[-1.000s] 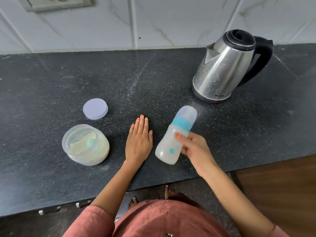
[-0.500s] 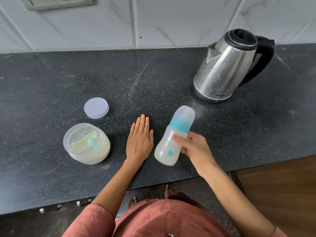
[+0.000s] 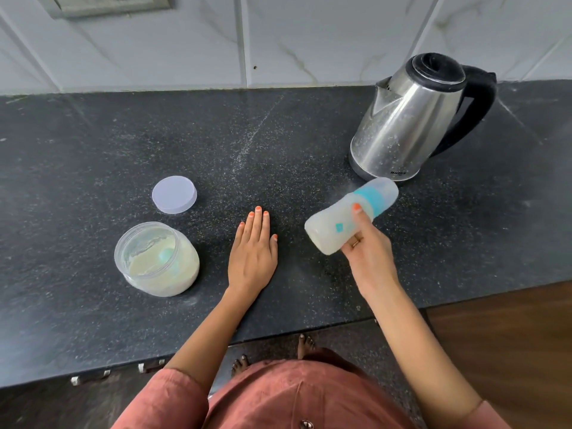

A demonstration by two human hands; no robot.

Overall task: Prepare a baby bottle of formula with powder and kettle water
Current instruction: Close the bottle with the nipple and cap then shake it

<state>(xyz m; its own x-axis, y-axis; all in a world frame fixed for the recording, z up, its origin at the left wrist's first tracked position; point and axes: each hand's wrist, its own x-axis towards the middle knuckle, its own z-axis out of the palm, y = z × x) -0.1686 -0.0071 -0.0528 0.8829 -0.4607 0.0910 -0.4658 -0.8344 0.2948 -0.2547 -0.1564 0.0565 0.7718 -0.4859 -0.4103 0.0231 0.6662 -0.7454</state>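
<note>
My right hand (image 3: 370, 252) grips a capped baby bottle (image 3: 335, 226) with a teal collar and milky liquid inside, held above the counter and tilted steeply, its cap end pointing up right toward the kettle. My left hand (image 3: 252, 252) rests flat on the black counter (image 3: 93, 134), fingers straight, between the bottle and the jar. An open clear jar of pale formula powder (image 3: 156, 258) with a teal scoop inside stands at the left. The steel kettle (image 3: 405, 125) with a black lid and handle stands at the back right.
The jar's lilac lid (image 3: 174, 194) lies flat on the counter behind the jar. A tiled wall with a switch plate (image 3: 108, 4) runs along the back. The counter's front edge is close to my body; wooden floor shows at the right.
The bottle has swung to the right and tipped further toward horizontal in my right hand. My left hand, the jar, the lid and the kettle stay put.
</note>
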